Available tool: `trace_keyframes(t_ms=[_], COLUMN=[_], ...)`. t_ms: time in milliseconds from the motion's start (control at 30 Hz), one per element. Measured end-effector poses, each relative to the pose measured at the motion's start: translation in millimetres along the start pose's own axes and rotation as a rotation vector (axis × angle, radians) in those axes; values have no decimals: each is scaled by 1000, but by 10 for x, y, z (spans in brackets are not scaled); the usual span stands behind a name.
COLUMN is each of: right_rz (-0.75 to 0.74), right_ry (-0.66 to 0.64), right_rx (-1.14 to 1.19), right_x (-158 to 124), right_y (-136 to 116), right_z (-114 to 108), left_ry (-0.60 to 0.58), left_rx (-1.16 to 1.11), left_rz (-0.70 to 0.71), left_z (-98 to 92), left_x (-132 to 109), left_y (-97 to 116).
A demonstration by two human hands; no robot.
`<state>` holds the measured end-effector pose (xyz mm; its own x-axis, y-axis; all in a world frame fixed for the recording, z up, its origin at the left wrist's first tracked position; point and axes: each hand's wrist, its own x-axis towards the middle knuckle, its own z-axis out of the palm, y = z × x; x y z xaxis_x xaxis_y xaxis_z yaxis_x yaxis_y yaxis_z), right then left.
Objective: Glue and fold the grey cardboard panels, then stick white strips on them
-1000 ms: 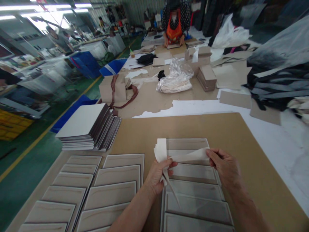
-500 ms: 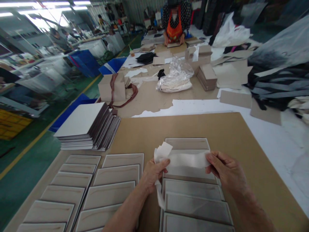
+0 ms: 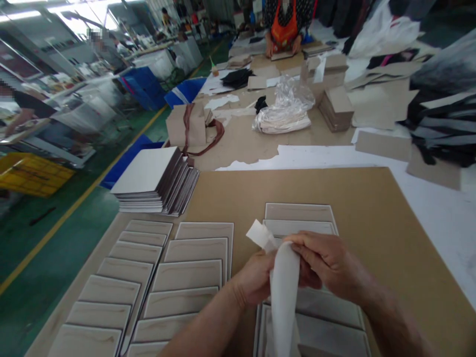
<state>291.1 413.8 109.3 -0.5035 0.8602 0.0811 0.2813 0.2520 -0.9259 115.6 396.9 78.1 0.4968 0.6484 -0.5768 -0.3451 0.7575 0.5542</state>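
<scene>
A thin white strip of sheet material (image 3: 284,297) hangs folded over between my two hands, above the right-hand row of panels. My left hand (image 3: 255,277) is closed round it, and a short white end (image 3: 260,234) sticks up past the thumb. Close beside it, my right hand (image 3: 323,258) pinches the top of the fold; some of its fingertips are hidden behind the strip. Beneath the hands lie overlapping grey-beige panels (image 3: 299,212) with pale edges. Similar overlapping panels (image 3: 191,275) form a middle row, and more panels (image 3: 119,290) lie in a row at the far left.
A stack of pale boards (image 3: 147,171) stands at the table's left edge. Farther back are a clear plastic bag (image 3: 286,116), a bundle with a brown strap (image 3: 188,126) and cut beige pieces (image 3: 336,109). A co-worker in an orange apron (image 3: 283,29) works at the far end.
My right hand has come left to meet my left hand. The strip, stretched flat between them before, is now folded over and hangs down. The view has shifted slightly.
</scene>
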Motion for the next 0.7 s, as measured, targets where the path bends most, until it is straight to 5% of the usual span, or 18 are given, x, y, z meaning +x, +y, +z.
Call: trace_keyframes(t_ms=[133, 233, 700], right_rz=[125, 145, 322], right_ry=[60, 61, 119], right_rx=[-144, -118, 285], right_x=[18, -14, -63], right_y=[176, 232, 377], right_z=[48, 61, 129], left_ry=[-187, -199, 94], left_rx=[-229, -287, -34], left_rz=[-107, -147, -28], left_z=[-75, -147, -24], left_x=[79, 75, 46], left_y=[-196, -244, -236])
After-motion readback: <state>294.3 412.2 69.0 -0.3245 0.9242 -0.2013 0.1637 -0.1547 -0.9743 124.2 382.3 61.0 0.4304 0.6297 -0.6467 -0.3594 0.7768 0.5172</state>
